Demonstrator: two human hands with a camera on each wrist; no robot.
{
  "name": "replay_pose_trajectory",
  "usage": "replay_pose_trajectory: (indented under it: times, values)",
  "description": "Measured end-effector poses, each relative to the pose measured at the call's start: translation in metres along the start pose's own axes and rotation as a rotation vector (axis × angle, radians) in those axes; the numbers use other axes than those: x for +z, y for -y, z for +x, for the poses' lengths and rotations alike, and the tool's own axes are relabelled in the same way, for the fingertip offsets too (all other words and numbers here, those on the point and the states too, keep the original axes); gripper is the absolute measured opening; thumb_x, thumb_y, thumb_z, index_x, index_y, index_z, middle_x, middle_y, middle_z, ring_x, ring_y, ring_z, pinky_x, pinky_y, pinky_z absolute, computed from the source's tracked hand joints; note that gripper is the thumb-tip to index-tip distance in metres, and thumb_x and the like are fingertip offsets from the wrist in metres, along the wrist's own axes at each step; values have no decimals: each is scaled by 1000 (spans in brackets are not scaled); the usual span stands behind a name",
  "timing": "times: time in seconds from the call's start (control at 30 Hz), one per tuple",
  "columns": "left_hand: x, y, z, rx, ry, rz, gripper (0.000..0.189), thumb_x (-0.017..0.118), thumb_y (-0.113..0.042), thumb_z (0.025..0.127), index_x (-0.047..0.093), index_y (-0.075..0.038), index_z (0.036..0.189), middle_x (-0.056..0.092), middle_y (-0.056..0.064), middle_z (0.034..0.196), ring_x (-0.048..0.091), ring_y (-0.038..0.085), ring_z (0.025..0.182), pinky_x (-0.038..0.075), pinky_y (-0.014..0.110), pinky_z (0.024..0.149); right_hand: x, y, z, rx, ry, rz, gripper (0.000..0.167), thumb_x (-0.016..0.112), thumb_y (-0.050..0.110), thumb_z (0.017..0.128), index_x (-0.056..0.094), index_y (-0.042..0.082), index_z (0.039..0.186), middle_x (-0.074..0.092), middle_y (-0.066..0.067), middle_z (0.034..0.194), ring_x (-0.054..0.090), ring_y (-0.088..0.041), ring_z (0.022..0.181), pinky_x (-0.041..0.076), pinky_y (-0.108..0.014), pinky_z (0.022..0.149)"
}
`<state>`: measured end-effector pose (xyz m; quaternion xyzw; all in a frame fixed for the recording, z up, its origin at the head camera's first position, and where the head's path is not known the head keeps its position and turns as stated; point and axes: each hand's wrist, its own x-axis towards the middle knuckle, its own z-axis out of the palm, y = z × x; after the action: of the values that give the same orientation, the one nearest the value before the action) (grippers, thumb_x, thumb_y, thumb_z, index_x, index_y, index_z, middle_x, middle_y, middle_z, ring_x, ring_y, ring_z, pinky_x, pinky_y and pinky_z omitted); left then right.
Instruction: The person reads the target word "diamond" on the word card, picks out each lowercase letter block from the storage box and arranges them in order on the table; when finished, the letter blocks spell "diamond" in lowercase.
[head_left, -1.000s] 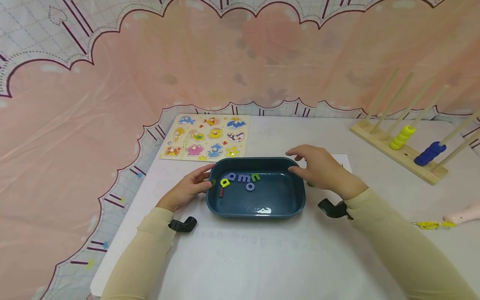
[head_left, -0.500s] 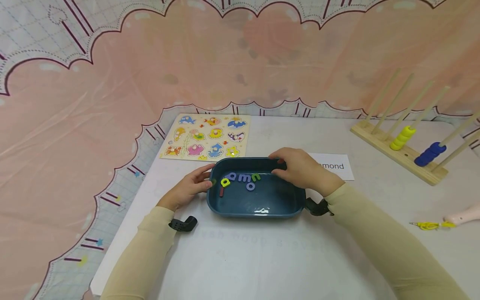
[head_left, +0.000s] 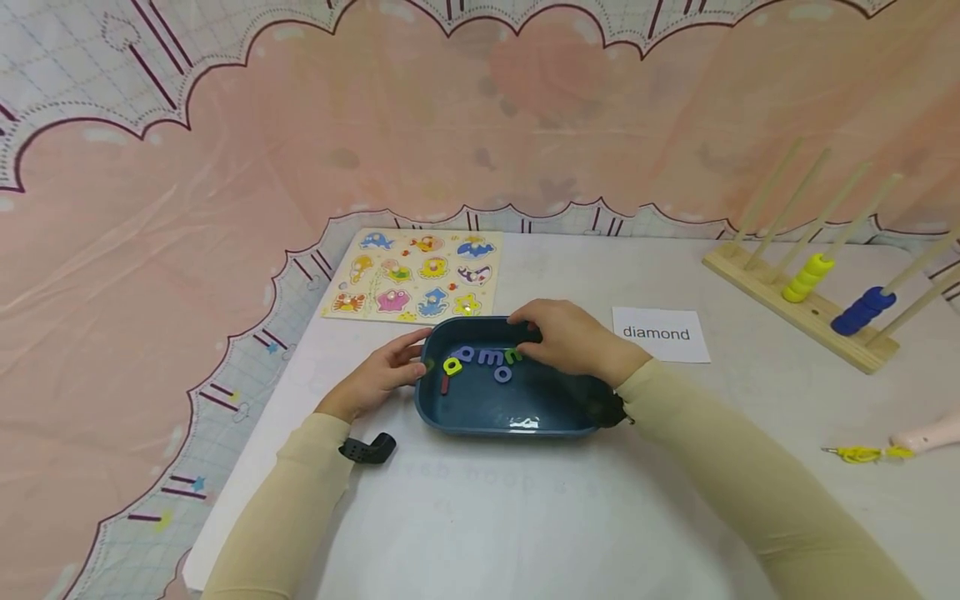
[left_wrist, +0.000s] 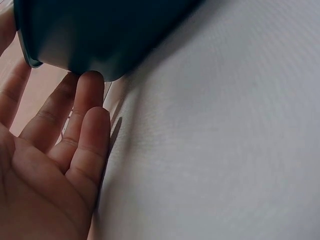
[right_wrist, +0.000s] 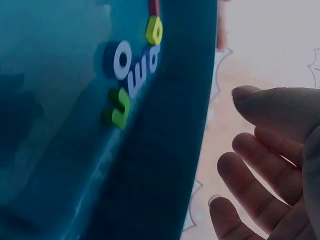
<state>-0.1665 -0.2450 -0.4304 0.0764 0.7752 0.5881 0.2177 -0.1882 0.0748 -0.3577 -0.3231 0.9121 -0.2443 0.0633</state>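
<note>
A dark blue tray (head_left: 555, 408) stands on the white table with letter pieces inside. These are a purple m (head_left: 491, 357), a green n (head_left: 512, 355), a purple o (head_left: 502, 375), another purple letter (head_left: 463, 355), a yellow letter (head_left: 452, 367) and a small reddish-brown bar (head_left: 445, 385). At the tray's left end my left hand (head_left: 378, 375) grips the rim, thumb on top; its fingers touch the outer wall in the left wrist view. Over the tray's far right side hovers my right hand (head_left: 573, 337), holding nothing. The right wrist view shows its fingers loosely bent, apart from the letters.
A white card (head_left: 656, 335) reading "diamond" lies right of the tray. Behind the tray is a sea-animal puzzle board (head_left: 372, 287). A wooden bead counter (head_left: 761, 283) with yellow and blue beads stands back right. A pink-handled item (head_left: 930, 437) with yellow cord lies at the right edge.
My right hand has moved left from the tray's right end to near the green n, uncovering the diamond card. My left hand has stayed on the rim.
</note>
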Motion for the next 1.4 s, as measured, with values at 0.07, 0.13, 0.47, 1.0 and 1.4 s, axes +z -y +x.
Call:
replay_pose_trajectory:
  times: [0.07, 0.13, 0.47, 1.0, 1.4]
  values:
    - [0, 1, 0, 2, 2, -4, 65, 59, -16, 102, 28, -15, 159, 35, 24, 155, 42, 41, 136, 41, 51, 107, 4, 2, 5, 2, 21, 4, 43, 74, 17, 92, 63, 3, 130, 65, -13, 126, 63, -28, 108, 50, -42, 97]
    - [0, 1, -1, 4, 4, -9, 65, 58, -16, 103, 27, -15, 160, 35, 24, 156, 42, 41, 137, 41, 51, 107, 8, 3, 10, 3, 44, 9, 43, 73, 18, 92, 63, 3, 131, 65, -13, 127, 62, -27, 109, 50, -42, 97]
    - [2, -1, -2, -6, -1, -20, 65, 59, -15, 102, 28, -16, 159, 35, 24, 156, 43, 42, 136, 41, 52, 107, 29, 5, 27, -7, 161, 46, 44, 71, 22, 95, 62, 6, 135, 67, -10, 124, 62, -24, 109, 47, -42, 102]
    - [0, -2, -2, 5, 12, 4, 62, 55, -14, 104, 27, -15, 160, 34, 25, 155, 43, 42, 136, 41, 51, 107, 55, 22, 51, -50, 305, -7, 44, 71, 24, 95, 62, 10, 136, 64, -6, 132, 59, -19, 118, 42, -38, 108]
    - [1, -4, -2, 13, 21, -8, 63, 55, -14, 104, 26, -14, 159, 35, 25, 155, 42, 42, 137, 40, 52, 107, 62, 31, 59, -90, 378, -22, 43, 72, 26, 95, 64, 14, 135, 64, -3, 132, 55, -22, 122, 39, -40, 110]
